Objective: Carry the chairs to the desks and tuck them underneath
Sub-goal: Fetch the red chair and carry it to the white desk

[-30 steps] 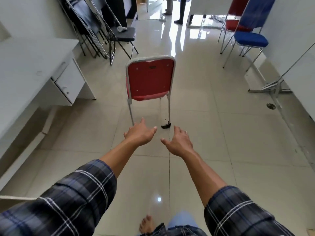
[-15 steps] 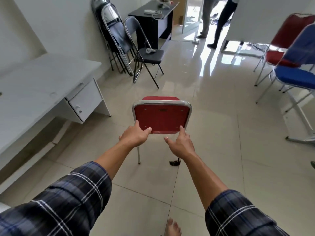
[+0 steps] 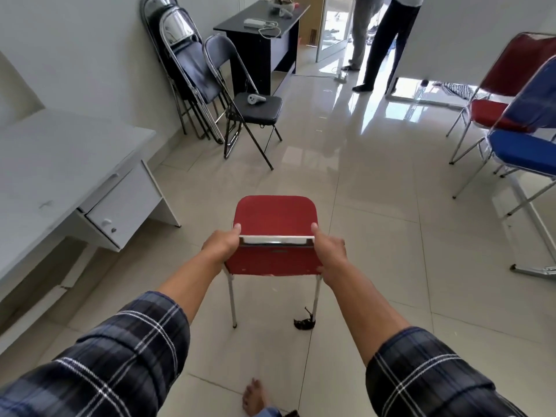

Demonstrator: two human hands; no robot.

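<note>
A red chair (image 3: 275,215) with a chrome frame stands on the tiled floor right in front of me, its back toward me. My left hand (image 3: 221,246) grips the left top corner of the backrest. My right hand (image 3: 329,251) grips the right top corner. Both rear legs touch the floor. A white desk (image 3: 60,164) with a drawer unit stands to the left, its open underside facing the chair.
A black folding chair (image 3: 255,108) with a white controller on its seat stands ahead, folded chairs (image 3: 183,55) leaning behind it. A black desk (image 3: 261,34) is farther back. Red (image 3: 508,85) and blue (image 3: 523,145) chairs are at right. Two people stand by the doorway. A dark scrap (image 3: 304,323) lies by the chair's leg.
I have walked up to the red chair; my hands went from reaching in the air to closing on the top corners of its backrest.
</note>
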